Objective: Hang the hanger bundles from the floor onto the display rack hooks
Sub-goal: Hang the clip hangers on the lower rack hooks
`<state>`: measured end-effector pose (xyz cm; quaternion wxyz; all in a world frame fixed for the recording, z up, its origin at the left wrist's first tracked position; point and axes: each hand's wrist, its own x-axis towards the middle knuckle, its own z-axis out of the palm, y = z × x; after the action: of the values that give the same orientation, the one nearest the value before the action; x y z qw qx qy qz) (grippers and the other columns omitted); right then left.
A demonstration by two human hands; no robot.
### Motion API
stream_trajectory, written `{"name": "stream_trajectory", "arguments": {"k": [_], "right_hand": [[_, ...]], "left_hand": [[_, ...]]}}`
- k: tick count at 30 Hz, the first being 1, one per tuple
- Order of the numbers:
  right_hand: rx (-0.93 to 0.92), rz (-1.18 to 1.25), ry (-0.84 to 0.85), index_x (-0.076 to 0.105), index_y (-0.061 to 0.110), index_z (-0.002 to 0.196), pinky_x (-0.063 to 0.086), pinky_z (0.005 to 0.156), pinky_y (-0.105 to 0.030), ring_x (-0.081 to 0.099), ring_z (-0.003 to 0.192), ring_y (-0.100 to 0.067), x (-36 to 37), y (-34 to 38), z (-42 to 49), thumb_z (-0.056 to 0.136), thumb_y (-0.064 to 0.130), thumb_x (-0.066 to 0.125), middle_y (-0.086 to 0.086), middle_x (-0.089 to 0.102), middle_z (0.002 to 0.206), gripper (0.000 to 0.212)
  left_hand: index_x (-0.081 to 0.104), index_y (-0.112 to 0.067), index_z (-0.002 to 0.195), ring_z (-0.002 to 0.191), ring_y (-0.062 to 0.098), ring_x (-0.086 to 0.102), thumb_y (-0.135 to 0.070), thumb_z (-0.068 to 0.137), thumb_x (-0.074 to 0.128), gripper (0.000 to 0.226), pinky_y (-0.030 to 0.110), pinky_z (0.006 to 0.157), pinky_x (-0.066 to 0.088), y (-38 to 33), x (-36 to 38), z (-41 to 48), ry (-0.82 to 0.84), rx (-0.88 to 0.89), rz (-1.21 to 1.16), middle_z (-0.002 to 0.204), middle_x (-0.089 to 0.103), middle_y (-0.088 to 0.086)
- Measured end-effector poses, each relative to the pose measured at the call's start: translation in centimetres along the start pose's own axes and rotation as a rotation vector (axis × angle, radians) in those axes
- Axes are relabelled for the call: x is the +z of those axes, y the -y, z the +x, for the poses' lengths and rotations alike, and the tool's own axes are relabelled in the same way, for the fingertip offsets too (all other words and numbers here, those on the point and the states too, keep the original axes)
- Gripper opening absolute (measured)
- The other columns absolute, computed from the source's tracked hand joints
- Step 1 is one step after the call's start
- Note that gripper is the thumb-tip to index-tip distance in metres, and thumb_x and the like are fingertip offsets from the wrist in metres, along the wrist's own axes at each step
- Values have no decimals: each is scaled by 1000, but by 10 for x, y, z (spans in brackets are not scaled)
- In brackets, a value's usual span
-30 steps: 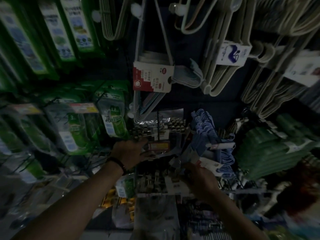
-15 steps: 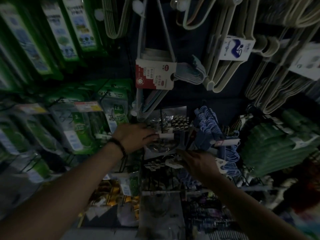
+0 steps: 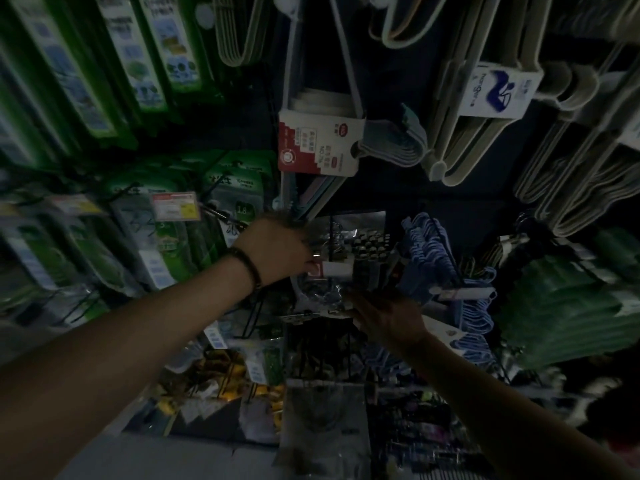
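The scene is dim and blurred. My left hand, with a dark wristband, reaches into the display rack and pinches a small white tag at the front of a hook holding clear packets of clips. Just below and to the right, my right hand has its fingers spread against the underside of the same packets. A blue hanger bundle hangs on the hook right of my hands. Beige hanger bundles hang higher up.
Green packaged goods fill the hooks to the left. A red-and-white labelled hanger pack hangs above my left hand. Green hanger bundles lie at the right. Yellow packets sit low on the rack.
My left hand has moved up and right onto the white tag. My right hand has let its fingers spread and shifted slightly left under the packets. The view has tilted upward.
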<state>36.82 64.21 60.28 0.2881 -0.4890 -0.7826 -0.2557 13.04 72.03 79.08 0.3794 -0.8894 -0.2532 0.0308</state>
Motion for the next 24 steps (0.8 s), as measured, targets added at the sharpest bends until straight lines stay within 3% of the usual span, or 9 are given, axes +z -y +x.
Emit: {"name": "stream_trajectory", "arguments": {"k": [5, 8, 11, 14, 18, 21, 24], "right_hand": [[35, -10, -89, 71, 22, 128, 57, 63, -36, 74, 81, -32, 10, -5, 10, 95, 36, 78, -7, 78, 112, 37], [44, 11, -86, 70, 21, 123, 60, 65, -39, 75, 84, -31, 12, -6, 16, 96, 39, 76, -7, 78, 108, 33], [90, -8, -54, 69, 20, 118, 60, 63, -42, 74, 81, -33, 22, -10, 18, 95, 39, 76, -9, 78, 101, 30], [237, 10, 17, 59, 24, 122, 59, 62, -41, 73, 81, -35, 26, -13, 26, 95, 41, 75, -10, 77, 101, 36], [335, 49, 60, 66, 22, 110, 59, 59, -41, 73, 76, -34, 25, -19, 44, 89, 29, 78, -9, 76, 91, 25], [389, 28, 65, 71, 24, 108, 59, 54, -38, 73, 68, -32, 34, -28, 56, 95, 34, 66, -7, 76, 83, 17], [421, 86, 44, 76, 22, 109, 59, 57, -40, 73, 70, -33, 41, -32, 71, 94, 38, 46, -7, 76, 83, 37]], "left_hand": [[76, -26, 111, 104, 27, 69, -63, 102, 42, 51, 35, 81, 47, -13, -12, 2, 152, -192, 55, 106, 74, -2], [78, -28, 97, 77, 19, 68, -61, 101, 46, 46, 31, 68, 37, -19, -14, -1, 154, -257, 52, 88, 73, -5], [74, -27, 89, 63, 19, 50, -51, 105, 50, 37, 31, 67, 35, -24, -19, -1, 204, -340, -47, 79, 68, -5], [60, -27, 78, 64, 20, 49, -65, 101, 44, 47, 31, 67, 36, -23, -26, -1, 231, -374, -80, 73, 59, -6], [53, -26, 75, 63, 20, 48, -77, 96, 40, 56, 29, 65, 38, -21, -28, -2, 264, -413, -89, 62, 43, -5], [50, -24, 67, 63, 20, 50, -87, 89, 36, 68, 27, 63, 39, -18, -25, -2, 320, -468, -116, 60, 41, -5], [47, -24, 64, 61, 18, 48, -95, 81, 31, 75, 27, 64, 42, -13, -21, -3, 370, -520, -149, 62, 45, -4]]}}
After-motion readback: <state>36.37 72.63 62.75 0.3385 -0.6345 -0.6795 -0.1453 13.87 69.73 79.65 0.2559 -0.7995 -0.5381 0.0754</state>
